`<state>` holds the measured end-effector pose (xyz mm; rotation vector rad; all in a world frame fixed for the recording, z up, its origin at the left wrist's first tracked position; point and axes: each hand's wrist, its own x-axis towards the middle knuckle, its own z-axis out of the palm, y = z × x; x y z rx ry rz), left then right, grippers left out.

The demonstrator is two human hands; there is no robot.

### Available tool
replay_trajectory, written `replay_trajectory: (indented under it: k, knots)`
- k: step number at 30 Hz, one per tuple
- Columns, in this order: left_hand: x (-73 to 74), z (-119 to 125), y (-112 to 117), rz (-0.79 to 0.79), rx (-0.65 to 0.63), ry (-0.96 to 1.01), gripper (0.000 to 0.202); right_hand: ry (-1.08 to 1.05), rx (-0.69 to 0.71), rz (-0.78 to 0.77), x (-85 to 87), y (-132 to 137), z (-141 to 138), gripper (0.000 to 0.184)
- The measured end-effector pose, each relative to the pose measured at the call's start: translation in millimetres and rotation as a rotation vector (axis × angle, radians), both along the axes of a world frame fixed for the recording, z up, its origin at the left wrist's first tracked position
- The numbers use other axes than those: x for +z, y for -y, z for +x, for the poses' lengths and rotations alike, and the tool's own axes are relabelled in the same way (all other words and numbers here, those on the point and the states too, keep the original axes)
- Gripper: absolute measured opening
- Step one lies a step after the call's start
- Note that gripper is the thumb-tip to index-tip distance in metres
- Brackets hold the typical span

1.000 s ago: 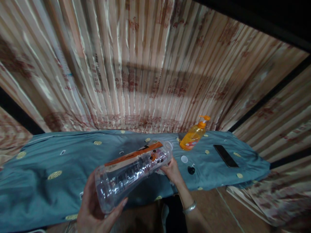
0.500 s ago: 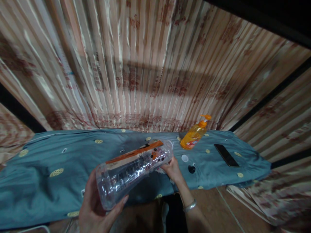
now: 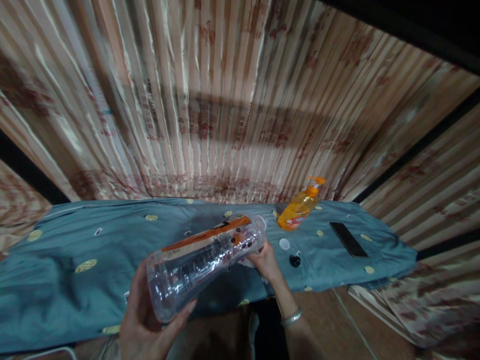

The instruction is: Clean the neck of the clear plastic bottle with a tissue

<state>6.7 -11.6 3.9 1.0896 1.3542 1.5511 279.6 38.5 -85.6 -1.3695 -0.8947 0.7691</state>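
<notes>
A large clear plastic bottle [image 3: 204,270] with an orange and cream label slants across the middle of the view, its base toward me and its neck up to the right. My left hand [image 3: 150,320] is wrapped round the base, thumb along the lower side. At the neck end, my right hand [image 3: 267,261] is closed against the bottle; its fingers are partly hidden behind it. Something thin and whitish shows by the right thumb, too unclear to name. Just right of the neck lie a white round disc [image 3: 284,244] and a small black object [image 3: 295,260].
An orange pump bottle [image 3: 298,212] stands at the back of the teal patterned cloth [image 3: 123,235]. To its right lies a black phone [image 3: 348,240]. A pleated curtain [image 3: 225,125] hangs behind, with dark posts [image 3: 405,155] at the sides.
Almost nothing differs. The bottle and both hands have shifted very slightly left in the view, and both grips look the same.
</notes>
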Motion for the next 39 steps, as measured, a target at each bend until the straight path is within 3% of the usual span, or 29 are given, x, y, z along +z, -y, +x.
replay_trajectory:
  k: [11, 16, 23, 39]
  knots:
    - [4.9, 1.3, 1.9, -0.024, 0.006, 0.008, 0.102, 0.000, 0.015, 0.004, -1.1, -0.6, -0.8, 0.061]
    - [4.3, 0.4, 1.8, -0.037, -0.001, 0.002, 0.114, 0.008, 0.006, 0.015, -2.5, -1.2, -0.7, 0.062]
    - [2.3, -1.6, 0.8, -0.020, -0.019, -0.037, 0.103, 0.004, 0.012, 0.021, -4.4, -1.0, 0.0, 0.059]
    - [-0.2, -1.7, 0.1, -0.020, -0.008, -0.020, 0.104, -0.008, 0.030, 0.025, -3.0, -0.4, 1.0, 0.062]
